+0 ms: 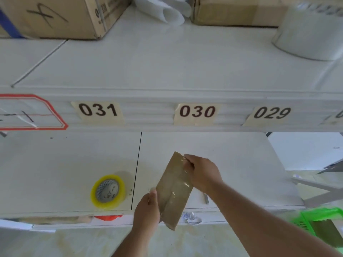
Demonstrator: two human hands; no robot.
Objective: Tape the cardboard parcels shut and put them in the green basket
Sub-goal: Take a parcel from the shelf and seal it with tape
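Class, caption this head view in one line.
Both hands hold a taped cardboard parcel beside the tape roll.

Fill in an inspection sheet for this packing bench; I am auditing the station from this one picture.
Surface: white shelf board, lightly scuffed.
Job's things: flat cardboard parcel with clear tape over its seam, held above the board; yellow-edged tape roll lying flat; green basket at lower right, something brown inside.
Clutter: small metal item on the board.
Grip: left hand holds the parcel's near end, right hand its far end.
Cables: nothing seen.
Surroundings: upper shelf with cardboard boxes; labels 031, 030, 029.
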